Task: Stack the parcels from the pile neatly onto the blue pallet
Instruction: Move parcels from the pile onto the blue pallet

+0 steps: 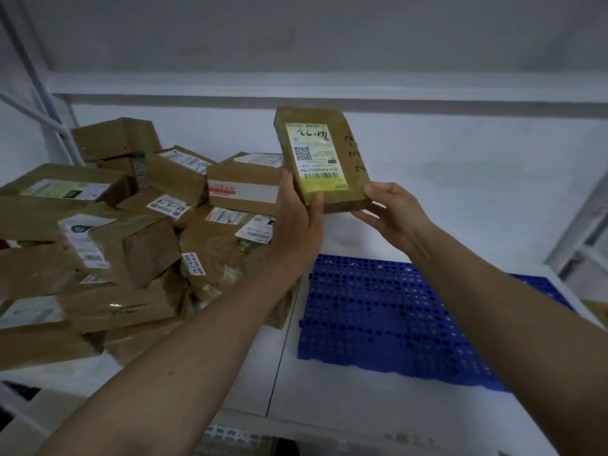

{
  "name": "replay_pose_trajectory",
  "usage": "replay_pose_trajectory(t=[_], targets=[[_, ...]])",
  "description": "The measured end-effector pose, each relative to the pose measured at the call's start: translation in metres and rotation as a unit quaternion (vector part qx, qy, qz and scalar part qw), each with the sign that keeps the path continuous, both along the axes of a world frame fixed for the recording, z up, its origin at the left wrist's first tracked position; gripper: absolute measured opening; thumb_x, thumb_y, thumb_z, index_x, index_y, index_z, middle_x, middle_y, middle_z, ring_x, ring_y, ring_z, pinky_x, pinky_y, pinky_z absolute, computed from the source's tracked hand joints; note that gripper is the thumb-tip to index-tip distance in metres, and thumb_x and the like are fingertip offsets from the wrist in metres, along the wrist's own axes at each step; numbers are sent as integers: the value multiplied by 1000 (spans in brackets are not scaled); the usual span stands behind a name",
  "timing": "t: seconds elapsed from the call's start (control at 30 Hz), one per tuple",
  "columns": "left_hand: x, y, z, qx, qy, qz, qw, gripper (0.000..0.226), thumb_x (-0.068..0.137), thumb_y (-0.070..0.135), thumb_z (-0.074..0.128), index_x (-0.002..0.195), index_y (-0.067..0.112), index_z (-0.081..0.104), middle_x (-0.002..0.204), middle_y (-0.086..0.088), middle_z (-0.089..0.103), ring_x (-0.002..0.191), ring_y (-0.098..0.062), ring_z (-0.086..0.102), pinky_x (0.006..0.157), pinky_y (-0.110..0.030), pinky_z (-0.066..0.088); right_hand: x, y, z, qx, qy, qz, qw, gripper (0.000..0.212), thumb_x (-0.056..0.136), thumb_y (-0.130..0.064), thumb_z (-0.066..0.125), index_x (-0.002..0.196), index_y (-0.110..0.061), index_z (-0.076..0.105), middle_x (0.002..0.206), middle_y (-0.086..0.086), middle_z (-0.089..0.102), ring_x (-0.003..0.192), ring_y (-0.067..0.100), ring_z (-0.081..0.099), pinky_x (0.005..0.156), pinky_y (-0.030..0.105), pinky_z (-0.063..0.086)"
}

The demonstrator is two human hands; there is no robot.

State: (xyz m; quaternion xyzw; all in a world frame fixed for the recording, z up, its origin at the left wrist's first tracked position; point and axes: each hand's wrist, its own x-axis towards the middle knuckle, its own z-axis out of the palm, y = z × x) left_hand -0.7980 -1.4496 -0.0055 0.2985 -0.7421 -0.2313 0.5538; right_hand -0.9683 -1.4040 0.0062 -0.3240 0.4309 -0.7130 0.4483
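1. Two hands hold one flat cardboard parcel in the air, above the far edge of the blue pallet, which has no parcel on it yet in this view.
2. The left hand grips the near left corner of the parcel, with the thumb on the shipping label and the fingers behind.
3. The right hand pinches the near right corner, with the thumb on top and the fingers under the edge.
4. To do this step well, I think the parcel should be lowered flat, label up, into one corner of the pallet, with its sides parallel to the pallet edges. A first piece placed square makes the later rows easier.
5. Both hands should keep their grip until the bottom touches the grid, because the parcel is now tilted toward the camera and could slip.
6. The pile of parcels lies to the left of the pallet, just beside it on the white table, and many boxes there wait for stacking.
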Motion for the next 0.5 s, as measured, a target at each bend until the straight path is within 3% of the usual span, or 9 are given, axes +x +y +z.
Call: replay_pose_trajectory(t=[0.07,0.17,0.2,0.3,0.4,0.5], targets=[[-17,0,-13,7,-19,-26,999,42,100,26,40,138,10,32,134,-6,47,114,-17,51,87,-34,50,-16,11,-10,18,0,-26,999,12,82,-4,68,85,-10,57,98,14,73,95,30,68,79,42,58],[-38,3,-35,58,-43,-52,996,42,101,25,39,141,15,30,132,3,43,111,-2,42,83,-5,37,-35,26,-29,57,2,-73,996,12,83,-3,67,84,-10,57,94,13,72,90,28,68,78,42,58],[-45,4,-42,81,-61,-58,993,40,100,25,39,139,15,32,132,2,44,111,-3,43,84,-6,37,-40,31,-36,71,5,-89,993,11,84,-3,67,85,-10,58,93,12,72,88,27,68,77,41,58],[-64,9,-65,149,-130,-88,976,35,100,25,38,132,12,39,127,-4,50,111,-16,50,85,-24,45,-51,50,-58,119,13,-136,983,9,85,-5,66,91,-10,63,88,7,72,80,20,68,67,32,58],[-80,17,-86,201,-169,-131,956,30,100,24,40,127,13,43,119,-3,53,97,-13,52,63,-12,36,-59,73,-81,175,7,-180,968,11,87,-6,65,98,-8,66,86,6,71,74,18,66,62,30,57],[-96,31,-105,234,-206,-181,933,33,100,26,39,132,15,44,115,4,51,91,-8,48,60,-11,33,-68,100,-100,213,2,-213,953,19,88,-8,63,107,-6,66,92,7,71,80,20,66,71,34,57]])
